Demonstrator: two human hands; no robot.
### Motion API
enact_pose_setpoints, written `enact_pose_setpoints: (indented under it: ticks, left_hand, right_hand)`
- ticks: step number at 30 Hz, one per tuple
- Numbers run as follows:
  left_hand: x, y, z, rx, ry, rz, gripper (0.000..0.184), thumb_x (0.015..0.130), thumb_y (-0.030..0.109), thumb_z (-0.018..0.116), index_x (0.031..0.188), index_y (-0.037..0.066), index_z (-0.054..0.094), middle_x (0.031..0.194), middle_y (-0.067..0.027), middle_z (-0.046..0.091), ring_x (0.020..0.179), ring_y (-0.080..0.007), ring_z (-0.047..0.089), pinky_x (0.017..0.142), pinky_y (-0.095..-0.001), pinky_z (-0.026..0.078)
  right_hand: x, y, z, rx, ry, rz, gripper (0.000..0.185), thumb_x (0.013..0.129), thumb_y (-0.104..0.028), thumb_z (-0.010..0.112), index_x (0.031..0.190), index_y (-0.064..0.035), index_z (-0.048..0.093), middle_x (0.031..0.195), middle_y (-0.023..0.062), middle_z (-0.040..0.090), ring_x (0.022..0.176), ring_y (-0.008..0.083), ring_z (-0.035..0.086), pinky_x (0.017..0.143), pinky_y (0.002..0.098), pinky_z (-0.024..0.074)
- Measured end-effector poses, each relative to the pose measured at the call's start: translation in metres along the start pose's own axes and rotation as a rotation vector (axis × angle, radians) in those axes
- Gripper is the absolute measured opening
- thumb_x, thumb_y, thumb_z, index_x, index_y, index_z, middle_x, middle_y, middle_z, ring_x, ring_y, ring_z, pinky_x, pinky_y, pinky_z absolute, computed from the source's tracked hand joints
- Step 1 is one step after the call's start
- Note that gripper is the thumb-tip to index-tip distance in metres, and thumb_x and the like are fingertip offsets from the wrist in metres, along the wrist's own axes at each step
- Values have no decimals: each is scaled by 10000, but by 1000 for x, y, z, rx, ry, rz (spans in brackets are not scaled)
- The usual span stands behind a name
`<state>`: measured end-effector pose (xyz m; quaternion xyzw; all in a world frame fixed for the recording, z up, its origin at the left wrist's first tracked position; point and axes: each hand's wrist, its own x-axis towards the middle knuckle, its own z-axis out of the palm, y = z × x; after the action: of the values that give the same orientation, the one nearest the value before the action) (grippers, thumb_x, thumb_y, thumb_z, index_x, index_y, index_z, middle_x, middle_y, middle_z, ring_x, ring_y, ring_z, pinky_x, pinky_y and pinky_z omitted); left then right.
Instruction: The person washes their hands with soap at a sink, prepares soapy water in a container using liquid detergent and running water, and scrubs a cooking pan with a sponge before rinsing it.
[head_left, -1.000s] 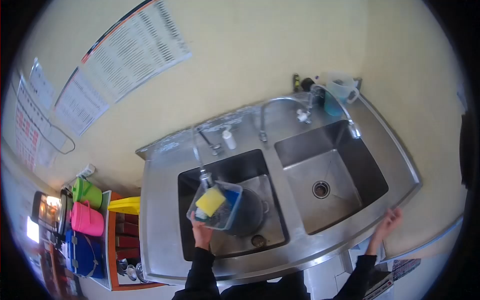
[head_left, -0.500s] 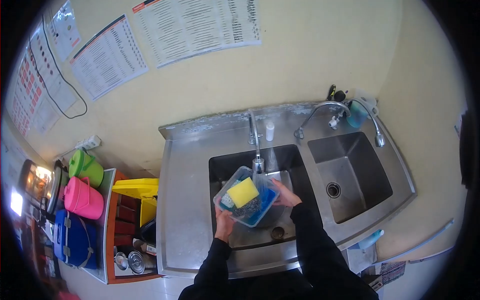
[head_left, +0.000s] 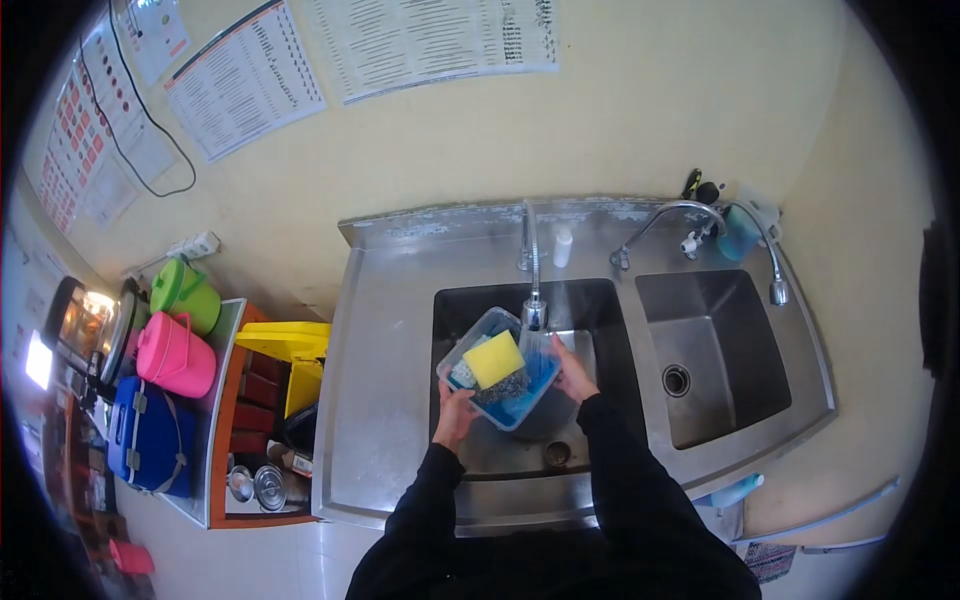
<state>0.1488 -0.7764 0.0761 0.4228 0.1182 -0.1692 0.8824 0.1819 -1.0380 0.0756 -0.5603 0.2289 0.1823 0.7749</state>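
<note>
Both hands hold a clear plastic container tilted over the left sink basin. My left hand grips its near left corner, and my right hand is closed on its right side. Inside lie a yellow sponge, a grey steel wool scrubber, a pale mesh scrubber partly hidden by the sponge, and bluish liquid. Water runs from the spring-necked faucet into the container's right part.
A second basin with a curved faucet is on the right. A white bottle stands behind the faucet. To the left, a shelf holds a pink jug, a green jug and a blue cooler.
The head view has shifted, so the scene sits slightly right and higher. The container has moved a little toward the back left of the basin, still in both hands under running water.
</note>
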Motion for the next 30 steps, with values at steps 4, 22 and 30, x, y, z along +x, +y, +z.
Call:
enact_pose_setpoints:
  ticks: [4, 22, 30]
  left_hand:
    - [6, 1, 4, 0, 8, 14, 805, 731, -12, 486, 1413, 282, 176, 1396, -115, 327, 1232, -343, 408, 849, -575, 460]
    - [23, -3, -8, 4, 21, -42, 819, 731, -44, 451, 1417, 304, 168, 1419, -109, 299, 1233, -359, 401, 868, -597, 446]
    - [25, -4, -11, -6, 29, -56, 831, 729, -48, 455, 1423, 304, 164, 1414, -100, 310, 1236, -349, 411, 875, -595, 447]
  right_hand:
    - [4, -9, 5, 84, 39, 24, 604, 787, -670, 562, 1067, -139, 633, 840, -27, 596, 765, 114, 514, 709, 289, 380]
    - [27, -2, 3, 166, 74, 92, 624, 748, -658, 619, 1096, -140, 607, 900, -15, 594, 809, 120, 506, 719, 292, 359]
    - [24, -4, 5, 206, 57, 83, 585, 751, -643, 631, 1075, -155, 605, 895, -35, 595, 813, 102, 517, 715, 278, 372]
